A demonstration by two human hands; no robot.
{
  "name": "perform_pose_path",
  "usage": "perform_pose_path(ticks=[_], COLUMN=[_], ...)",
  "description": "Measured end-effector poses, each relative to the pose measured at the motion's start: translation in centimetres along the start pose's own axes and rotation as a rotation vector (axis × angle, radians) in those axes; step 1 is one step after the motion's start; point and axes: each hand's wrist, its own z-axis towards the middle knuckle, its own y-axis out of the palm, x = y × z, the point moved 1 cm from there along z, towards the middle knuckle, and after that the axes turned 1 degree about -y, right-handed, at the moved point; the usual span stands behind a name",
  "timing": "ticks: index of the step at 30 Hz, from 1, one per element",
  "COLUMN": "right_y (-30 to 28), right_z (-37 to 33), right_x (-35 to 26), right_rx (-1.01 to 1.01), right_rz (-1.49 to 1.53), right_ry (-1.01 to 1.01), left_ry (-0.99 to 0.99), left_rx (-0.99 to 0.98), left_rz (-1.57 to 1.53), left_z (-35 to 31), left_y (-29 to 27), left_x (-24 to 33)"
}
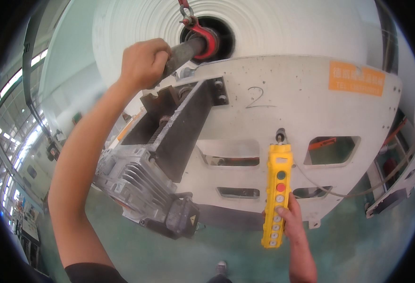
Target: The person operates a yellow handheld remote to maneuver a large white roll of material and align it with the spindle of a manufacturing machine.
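Both hands busy: left hand point(143, 61) fisted round steel shaft point(186, 51), right hand point(290, 219) clasping yellow pendant control point(277, 193). Keep shaft steady, jog w/ short presses.

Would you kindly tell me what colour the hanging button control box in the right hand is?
The control box is bright yellow, seen clearly in the head view.

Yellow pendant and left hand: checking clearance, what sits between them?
In the head view, the dark bracket and grey finned motor lie between yellow pendant and left hand.
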Motion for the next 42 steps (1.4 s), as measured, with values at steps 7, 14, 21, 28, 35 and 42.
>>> perform_pose_path(ticks=[7,14,21,28,35,42], right_y=[-1.2,-1.3,-1.4,-1.2,1.4,5.0], right_z=[-0.1,1.3,2.6,2.8,2.9,1.1], right_x=[-0.4,0.0,1.2,1.0,2.0,1.3], right_rx=[0.06,0.033,0.044,0.009,-0.14,-0.151], right_rz=[0.005,0.027,-0.003,0.022,0.091,0.015], right_ry=[-0.021,-0.025,-0.005,-0.016,0.044,0.001], left_ry=[0.033,-0.099,-0.029,-0.009,0.042,0.113], left_rx=[0.012,0.029,0.024,-0.004,-0.006,0.008], left_rz=[0.009,0.051,0.015,0.021,0.034,0.034], left_z=[0.1,-0.2,-0.4,-1.8,-3.4,-4.0], left_y=[0.0,0.3,-0.2,-0.4,0.2,1.8], left_x=[-0.4,0.0,-1.2,-1.7,-1.5,-1.6])
